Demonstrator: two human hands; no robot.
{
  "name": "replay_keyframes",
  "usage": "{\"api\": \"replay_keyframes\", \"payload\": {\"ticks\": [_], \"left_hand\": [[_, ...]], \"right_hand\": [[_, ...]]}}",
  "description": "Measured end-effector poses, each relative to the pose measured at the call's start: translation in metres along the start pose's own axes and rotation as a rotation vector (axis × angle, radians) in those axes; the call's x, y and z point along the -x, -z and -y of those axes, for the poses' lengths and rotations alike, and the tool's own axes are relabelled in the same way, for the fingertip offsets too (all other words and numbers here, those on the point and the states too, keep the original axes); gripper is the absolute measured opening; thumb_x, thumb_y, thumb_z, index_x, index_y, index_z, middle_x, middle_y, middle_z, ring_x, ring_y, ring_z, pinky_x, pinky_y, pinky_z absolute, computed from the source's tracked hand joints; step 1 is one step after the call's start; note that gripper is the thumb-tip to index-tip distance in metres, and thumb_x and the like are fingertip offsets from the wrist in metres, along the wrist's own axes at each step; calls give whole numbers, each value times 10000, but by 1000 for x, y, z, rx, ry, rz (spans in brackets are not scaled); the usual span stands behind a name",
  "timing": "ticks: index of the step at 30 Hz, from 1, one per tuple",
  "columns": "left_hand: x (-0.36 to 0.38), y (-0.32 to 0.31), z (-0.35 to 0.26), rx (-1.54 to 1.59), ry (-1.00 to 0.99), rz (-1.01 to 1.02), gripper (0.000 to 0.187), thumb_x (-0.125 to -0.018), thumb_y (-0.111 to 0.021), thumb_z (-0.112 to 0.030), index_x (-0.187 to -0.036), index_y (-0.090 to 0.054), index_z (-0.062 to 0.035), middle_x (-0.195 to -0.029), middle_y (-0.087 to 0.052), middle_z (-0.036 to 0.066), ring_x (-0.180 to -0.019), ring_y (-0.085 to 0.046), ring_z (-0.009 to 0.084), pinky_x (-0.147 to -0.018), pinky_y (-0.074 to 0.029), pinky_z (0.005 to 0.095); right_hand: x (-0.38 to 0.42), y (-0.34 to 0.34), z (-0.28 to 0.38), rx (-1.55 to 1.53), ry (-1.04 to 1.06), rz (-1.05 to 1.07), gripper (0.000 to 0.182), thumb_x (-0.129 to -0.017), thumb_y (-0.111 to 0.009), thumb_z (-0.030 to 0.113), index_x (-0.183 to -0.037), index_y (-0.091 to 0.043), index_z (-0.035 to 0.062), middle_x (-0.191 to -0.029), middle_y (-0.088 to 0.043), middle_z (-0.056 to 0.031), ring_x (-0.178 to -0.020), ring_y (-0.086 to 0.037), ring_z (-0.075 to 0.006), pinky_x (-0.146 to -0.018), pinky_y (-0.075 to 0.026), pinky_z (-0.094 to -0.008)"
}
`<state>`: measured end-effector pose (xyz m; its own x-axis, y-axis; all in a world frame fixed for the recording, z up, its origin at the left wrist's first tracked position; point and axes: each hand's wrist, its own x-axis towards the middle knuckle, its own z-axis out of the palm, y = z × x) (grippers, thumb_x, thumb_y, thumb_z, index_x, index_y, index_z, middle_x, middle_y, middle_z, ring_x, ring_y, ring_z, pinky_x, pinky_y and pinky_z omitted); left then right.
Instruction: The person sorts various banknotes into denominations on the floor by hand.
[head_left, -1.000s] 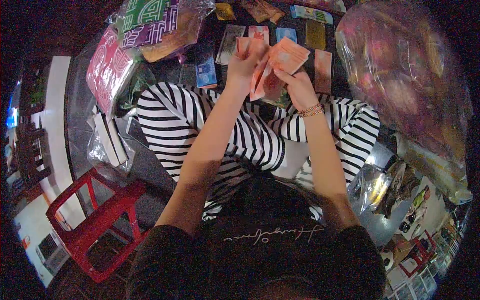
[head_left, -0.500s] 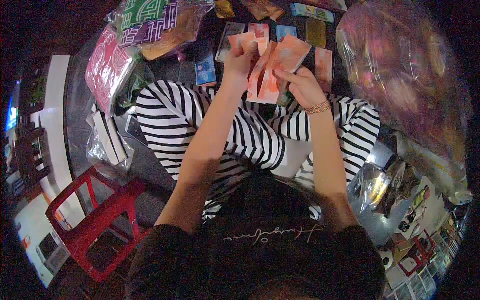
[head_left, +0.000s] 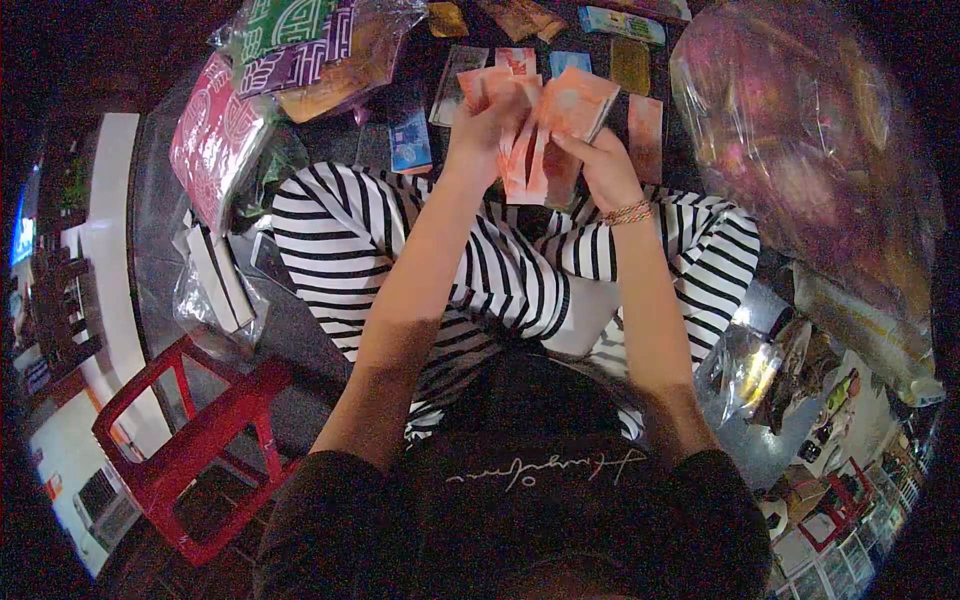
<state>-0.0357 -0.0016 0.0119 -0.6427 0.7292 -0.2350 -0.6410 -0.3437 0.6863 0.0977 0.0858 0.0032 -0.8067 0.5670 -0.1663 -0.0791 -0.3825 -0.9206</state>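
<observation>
Orange-red banknotes (head_left: 575, 105) stand fanned between my two hands above the crossed, striped-trousered legs. My right hand (head_left: 605, 172) is closed on the thicker bunch, its thumb lying along the near edge. My left hand (head_left: 482, 132) is closed around more of the same notes, its fingers slightly smeared by motion. A few loose-looking strips of notes hang down in the middle between both hands. Close by lie a blue stack of notes (head_left: 409, 142), a greyish note (head_left: 457, 85), a red bundle (head_left: 515, 62) and a flat orange-red stack (head_left: 645, 138).
Large clear plastic bags with pink contents (head_left: 800, 150) fill the right side. Patterned packages (head_left: 215, 140) in plastic lie at the left. A red plastic stool (head_left: 200, 440) stands at lower left. Beyond the hands are a blue bundle (head_left: 570, 65) and a yellowish bundle (head_left: 630, 68).
The right-hand notes have drawn together and shifted slightly left, showing a thicker edge. My left hand's fingers have moved across the notes. The hanging notes have moved closer to each other.
</observation>
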Motion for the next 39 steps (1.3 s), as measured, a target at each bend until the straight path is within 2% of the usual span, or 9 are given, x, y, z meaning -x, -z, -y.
{"api": "replay_keyframes", "payload": {"ticks": [18,20,23,28,32,34,35,38,39], "left_hand": [[-9,22,-2,-191,76,-167,214,-811,-590,-161,-966,-535,-23,-867,-586,60,-726,-581,167,-637,-479,305],[-10,19,0,-181,82,-285,289,-775,-616,-96,-1039,-518,-31,-933,-575,60,-796,-575,192,-738,-478,355],[-4,17,0,-114,97,-190,297,-788,-625,-152,-1042,-512,-49,-939,-564,48,-843,-562,184,-737,-475,342],[-11,26,2,-143,144,-207,310,-813,-603,-209,-1030,-523,-2,-940,-582,58,-806,-591,186,-678,-494,327],[-9,23,-1,-81,208,-228,289,-793,-618,-138,-1029,-520,-2,-939,-582,67,-799,-594,193,-671,-496,318],[-5,18,-7,-126,84,-66,274,-763,-611,-33,-1019,-519,-3,-932,-581,76,-786,-596,195,-658,-497,305],[-7,21,-6,-130,81,-68,274,-763,-611,-33,-1019,-519,-3,-932,-581,76,-786,-596,195,-658,-497,305],[-21,38,5,-231,60,-84,252,-738,-578,44,-979,-521,-5,-898,-582,75,-799,-594,188,-671,-493,297],[-27,46,8,-359,29,-135,271,-739,-582,18,-1001,-518,-10,-924,-586,79,-813,-596,185,-691,-492,297]], "right_hand": [[13,27,46,-362,-59,14,393,-828,-484,4,-1211,-398,3,-1204,-474,-83,-1126,-444,-187,-965,-335,-330],[15,24,54,-392,8,17,458,-817,-503,56,-1242,-344,-13,-1088,-499,-63,-1006,-480,-182,-873,-381,-313],[13,24,54,-885,13,368,716,-724,-611,224,-1281,-233,-18,-812,-370,-22,-740,-365,-135,-675,-317,-256],[15,29,55,-993,15,266,591,-707,-590,157,-1213,-344,-24,-832,-385,-34,-758,-378,-151,-698,-324,-285],[17,45,53,-718,-14,-118,402,-736,-554,135,-1105,-463,3,-946,-526,-80,-884,-514,-208,-792,-405,-365],[6,68,32,-147,107,-187,314,-742,-540,106,-1041,-511,11,-998,-568,-105,-942,-545,-224,-806,-435,-366],[7,55,44,171,140,-329,321,-720,-603,210,-965,-542,11,-976,-560,-93,-939,-537,-218,-829,-421,-327],[-6,67,34,759,-58,-581,277,-737,-540,130,-994,-523,29,-965,-581,-145,-928,-557,-254,-773,-439,-321],[-8,68,32,972,76,-565,288,-722,-548,130,-992,-519,34,-956,-570,-178,-888,-560,-303,-778,-436,-363]]}}
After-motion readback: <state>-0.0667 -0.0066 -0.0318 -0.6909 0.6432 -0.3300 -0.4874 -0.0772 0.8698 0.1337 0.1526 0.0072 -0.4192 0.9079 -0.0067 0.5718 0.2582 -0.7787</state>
